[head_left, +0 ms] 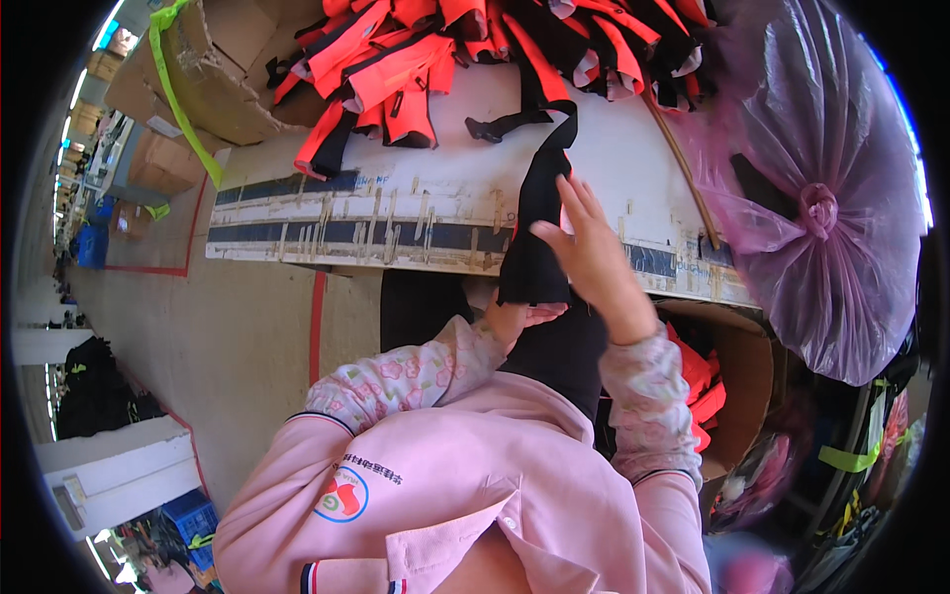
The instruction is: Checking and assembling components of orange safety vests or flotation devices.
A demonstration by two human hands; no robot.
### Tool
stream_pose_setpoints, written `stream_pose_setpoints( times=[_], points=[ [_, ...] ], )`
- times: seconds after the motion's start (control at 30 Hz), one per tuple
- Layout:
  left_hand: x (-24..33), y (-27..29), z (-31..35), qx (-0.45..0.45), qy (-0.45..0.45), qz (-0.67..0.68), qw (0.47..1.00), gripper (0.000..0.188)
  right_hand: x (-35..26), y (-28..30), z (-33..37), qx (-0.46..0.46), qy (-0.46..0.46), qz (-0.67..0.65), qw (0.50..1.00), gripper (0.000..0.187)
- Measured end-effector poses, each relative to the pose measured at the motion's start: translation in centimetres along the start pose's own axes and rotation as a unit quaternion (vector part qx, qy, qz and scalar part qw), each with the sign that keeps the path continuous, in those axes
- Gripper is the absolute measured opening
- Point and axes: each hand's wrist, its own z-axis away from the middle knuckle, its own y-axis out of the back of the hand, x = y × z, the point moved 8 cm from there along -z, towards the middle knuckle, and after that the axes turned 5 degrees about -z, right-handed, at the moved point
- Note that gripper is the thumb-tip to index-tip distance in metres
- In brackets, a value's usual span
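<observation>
A long black fabric strip with bits of neon orange at its edge runs down over the near edge of the white table. My left hand holds its lower end from beneath, with the fingertips showing under the cloth and the thumb hidden. My right hand is open over the strip's right side, fingers stretched up and thumb apart. Whether its fingers touch the cloth I cannot tell. Beyond the strip, a heap of neon orange and black fabric pieces covers the far part of the table.
The white table has a worn, taped front edge. A wooden stick lies on its right side. A large tied pink plastic bag bulges at the right. Below it, a cardboard box holds orange pieces. Torn cardboard stands far left.
</observation>
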Motion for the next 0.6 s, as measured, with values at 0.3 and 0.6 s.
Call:
stream_pose_setpoints(
  times=[0.3,0.6],
  points=[
    [0.3,-0.2,0.5,0.046,0.007,-0.012,0.999,0.029,5.6,-3.6,-1.1,0.122,0.045,0.279,0.951,0.080],
    [-0.5,-0.8,-0.1,-0.050,0.070,-0.030,0.996,0.031,5.7,-4.2,-4.4,0.083,0.080,0.307,0.945,0.078]
  ],
)
